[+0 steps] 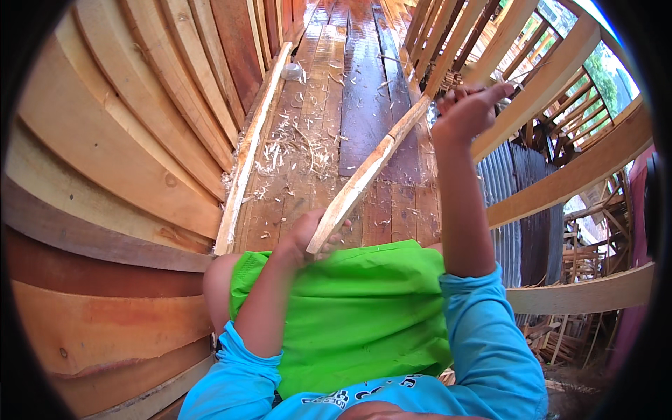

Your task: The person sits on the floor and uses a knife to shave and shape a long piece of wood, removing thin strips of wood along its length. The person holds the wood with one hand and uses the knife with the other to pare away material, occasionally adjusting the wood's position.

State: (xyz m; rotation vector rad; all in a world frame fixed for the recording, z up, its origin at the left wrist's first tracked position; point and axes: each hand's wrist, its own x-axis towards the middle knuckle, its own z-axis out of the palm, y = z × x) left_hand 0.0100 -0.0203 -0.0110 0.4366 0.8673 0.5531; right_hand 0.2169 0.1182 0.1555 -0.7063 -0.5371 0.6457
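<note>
My left hand (305,231) is closed round the near end of a partly peeled wooden pole (374,164), just in front of my knees. The pole slants up and to the right, its far end close to the slatted railing. Pale, freshly cut wood shows along its near part, and browner surface toward the far end. Raised beside that far end, my right hand (465,115) is closed. A thin, blurred thing seems to stick out of its fist; its kind cannot be made out. Wood shavings (276,154) lie scattered over the plank floor (308,196) ahead.
A second long pale pole (255,136) lies along the left side of the floor. Beside its far end stands a clear plastic cup (292,71). Curved planks (112,140) form a wall at my left. Wooden slats (539,77) and corrugated metal (500,189) are at my right.
</note>
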